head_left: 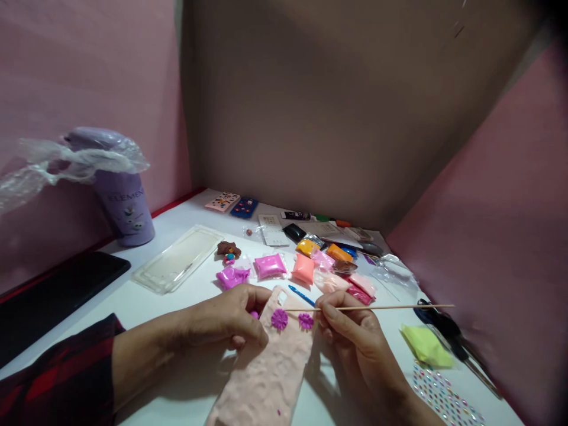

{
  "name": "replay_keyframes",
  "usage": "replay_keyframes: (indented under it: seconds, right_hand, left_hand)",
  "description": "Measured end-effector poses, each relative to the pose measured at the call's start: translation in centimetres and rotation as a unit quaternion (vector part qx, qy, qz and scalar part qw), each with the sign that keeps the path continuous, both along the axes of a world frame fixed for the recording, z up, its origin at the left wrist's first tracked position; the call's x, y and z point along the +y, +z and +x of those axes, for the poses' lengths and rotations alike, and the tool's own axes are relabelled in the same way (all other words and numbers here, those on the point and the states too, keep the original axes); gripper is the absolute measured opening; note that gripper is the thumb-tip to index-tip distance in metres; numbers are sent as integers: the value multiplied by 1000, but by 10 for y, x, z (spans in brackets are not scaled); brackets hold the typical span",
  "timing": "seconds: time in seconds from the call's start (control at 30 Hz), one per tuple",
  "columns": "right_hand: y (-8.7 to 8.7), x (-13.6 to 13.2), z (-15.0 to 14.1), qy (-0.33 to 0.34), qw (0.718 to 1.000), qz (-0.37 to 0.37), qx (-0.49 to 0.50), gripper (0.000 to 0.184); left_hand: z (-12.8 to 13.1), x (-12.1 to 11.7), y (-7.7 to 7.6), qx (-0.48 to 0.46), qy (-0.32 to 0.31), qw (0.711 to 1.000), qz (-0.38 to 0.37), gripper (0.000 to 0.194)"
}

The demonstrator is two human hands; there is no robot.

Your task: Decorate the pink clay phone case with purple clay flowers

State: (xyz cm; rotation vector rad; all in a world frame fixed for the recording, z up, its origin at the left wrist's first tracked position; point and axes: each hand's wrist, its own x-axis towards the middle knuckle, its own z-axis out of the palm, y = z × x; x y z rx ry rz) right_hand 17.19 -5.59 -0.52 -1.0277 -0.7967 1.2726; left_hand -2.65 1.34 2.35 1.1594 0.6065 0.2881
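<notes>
Lengthwise, a phone case (275,355) coated in lumpy pale-pink clay (257,384) runs from bottom centre to just below mid-frame, cutout (281,298) end farthest, bearing two ridged purple flowers (279,319). The left hand (226,313) grips its left edge; the right hand (355,334) pinches a thin wooden stick (399,307). Beyond, clear packets (270,266) hold coloured clay (304,268).

Packets (270,266) block ahead; tabletop (137,306) lies free between clear tray (180,260) and left forearm (148,355).
</notes>
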Motion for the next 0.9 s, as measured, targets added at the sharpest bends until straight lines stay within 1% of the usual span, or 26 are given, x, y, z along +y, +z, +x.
replay_keyframes:
  seconds: [0.17, 0.37, 0.47, 0.67, 0.77, 0.9]
  right_hand:
    - [2, 1, -2, -12, 1000, 2, 5, 17]
    - [4, 2, -3, -14, 999, -11, 29, 18]
    - [4, 1, -3, -19, 1000, -4, 23, 18]
    - [5, 0, -3, -6, 1000, 0, 19, 17]
    - [5, 0, -3, -9, 1000, 11, 14, 18]
    - [4, 1, -3, -21, 1000, 8, 13, 17]
  left_hand:
    - [0, 0, 1, 8, 1, 1000, -2, 45]
    - [0, 0, -3, -9, 7, 1000, 9, 45]
    - [0, 1, -4, -2, 4, 1000, 10, 46]
    - [0, 1, -4, -9, 5, 1000, 22, 45]
    - [0, 0, -4, -9, 6, 1000, 19, 46]
    - [1, 0, -2, -3, 5, 1000, 19, 46]
